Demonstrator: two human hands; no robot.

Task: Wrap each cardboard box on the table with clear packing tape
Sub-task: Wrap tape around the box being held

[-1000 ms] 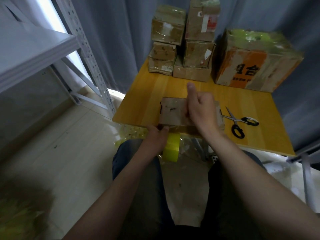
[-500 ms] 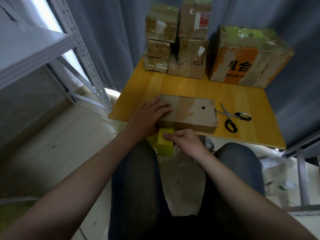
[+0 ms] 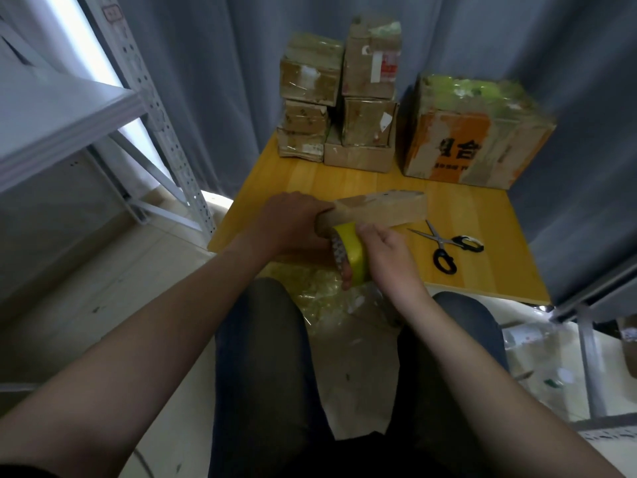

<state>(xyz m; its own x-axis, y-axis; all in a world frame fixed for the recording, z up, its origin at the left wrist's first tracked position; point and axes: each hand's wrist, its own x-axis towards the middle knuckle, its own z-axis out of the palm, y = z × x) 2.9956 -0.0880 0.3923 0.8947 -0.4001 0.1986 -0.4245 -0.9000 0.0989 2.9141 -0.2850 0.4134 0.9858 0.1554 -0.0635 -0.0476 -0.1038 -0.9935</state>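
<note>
A flat brown cardboard box [image 3: 386, 210] is tilted up at the near edge of the yellow wooden table [image 3: 482, 236], its left end raised off the surface. My left hand [image 3: 289, 222] grips that left end. My right hand [image 3: 382, 257] holds a yellowish roll of tape [image 3: 351, 251] pressed against the box's near side, fingers curled round the roll. Several taped boxes [image 3: 337, 98] are stacked at the table's back, with a large orange-printed box [image 3: 472, 139] to their right.
Black-handled scissors [image 3: 444, 246] lie on the table right of the box. A grey metal shelf rack [image 3: 103, 108] stands at left. Crumpled tape scraps [image 3: 320, 298] lie on the floor between my knees. A grey curtain hangs behind the table.
The box has been lifted from lying flat to tilted. My left hand moved from resting on top to gripping its left end. The roll in my right hand rose against the box.
</note>
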